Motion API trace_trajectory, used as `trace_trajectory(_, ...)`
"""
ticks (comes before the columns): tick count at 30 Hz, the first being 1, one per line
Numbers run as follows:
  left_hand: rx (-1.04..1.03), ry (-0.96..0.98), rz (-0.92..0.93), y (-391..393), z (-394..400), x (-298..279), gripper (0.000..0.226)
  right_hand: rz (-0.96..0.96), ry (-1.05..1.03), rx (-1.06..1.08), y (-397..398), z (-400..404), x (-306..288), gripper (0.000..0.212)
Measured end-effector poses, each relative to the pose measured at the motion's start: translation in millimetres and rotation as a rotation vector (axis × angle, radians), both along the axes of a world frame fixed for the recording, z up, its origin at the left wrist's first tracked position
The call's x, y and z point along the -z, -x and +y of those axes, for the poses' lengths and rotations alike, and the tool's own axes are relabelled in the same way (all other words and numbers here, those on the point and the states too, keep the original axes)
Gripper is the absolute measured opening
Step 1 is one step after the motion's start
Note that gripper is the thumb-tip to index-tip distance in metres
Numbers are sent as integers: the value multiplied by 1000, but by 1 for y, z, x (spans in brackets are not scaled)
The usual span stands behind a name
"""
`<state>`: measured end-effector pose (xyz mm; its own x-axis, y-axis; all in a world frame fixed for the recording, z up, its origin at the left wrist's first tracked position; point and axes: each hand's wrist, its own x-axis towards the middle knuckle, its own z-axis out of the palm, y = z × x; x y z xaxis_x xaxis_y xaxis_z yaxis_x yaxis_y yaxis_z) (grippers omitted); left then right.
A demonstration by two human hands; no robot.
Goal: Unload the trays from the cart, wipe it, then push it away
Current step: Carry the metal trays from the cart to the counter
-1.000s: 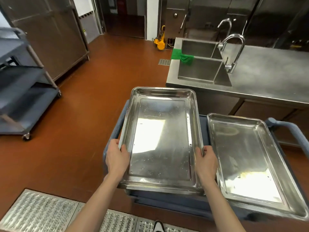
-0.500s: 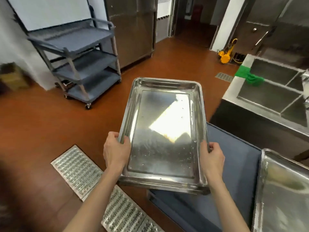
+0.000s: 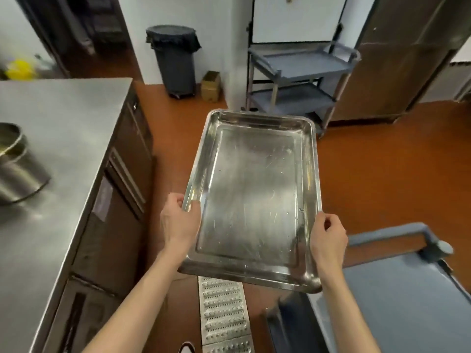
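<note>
I hold an empty stainless steel tray (image 3: 254,197) level in the air over the red floor. My left hand (image 3: 178,220) grips its left rim near the front corner. My right hand (image 3: 327,236) grips the right rim opposite. The blue-grey cart (image 3: 407,301) with its bare top shelf and handle (image 3: 397,231) sits at the lower right, just behind and right of the tray. The second tray is out of view.
A steel counter (image 3: 58,159) runs along the left, with a metal pot (image 3: 15,164) on it. Another grey cart (image 3: 300,80) stands ahead by the wall, next to a lidded bin (image 3: 174,59). A metal drain grate (image 3: 221,314) lies in the floor below the tray.
I have turned left with the tray, away from the sink and the cart. The steel counter has come into view on the left, and the second tray has left the view.
</note>
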<state>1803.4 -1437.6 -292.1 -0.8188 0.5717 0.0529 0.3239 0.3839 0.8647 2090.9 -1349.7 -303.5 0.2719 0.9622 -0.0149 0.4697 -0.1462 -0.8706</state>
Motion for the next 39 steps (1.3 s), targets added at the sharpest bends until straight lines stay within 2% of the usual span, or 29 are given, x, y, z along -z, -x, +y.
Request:
trace_trajectory(5, -204, -6, 27, 54, -63, 6, 15, -6, -3, -194, 76, -7, -3, 24)
trace_trajectory(10, -411, -17, 34, 104, -132, 6, 16, -24, -22, -371, 153, -32, -8, 27)
trace_trajectory(22, -715, -95, -44, 191, -321, -2, 17, -28, -78, -712, 322, -155, -22, 27)
trace_trajectory(29, -941, -61, -45, 213, -421, -3, 12, -38, -82, -944, 401, -228, -18, 32)
trace_trajectory(39, -1326, 19, -21, 209, -532, 3, 24, -9, -57, -1277, 500, -324, -9, 29)
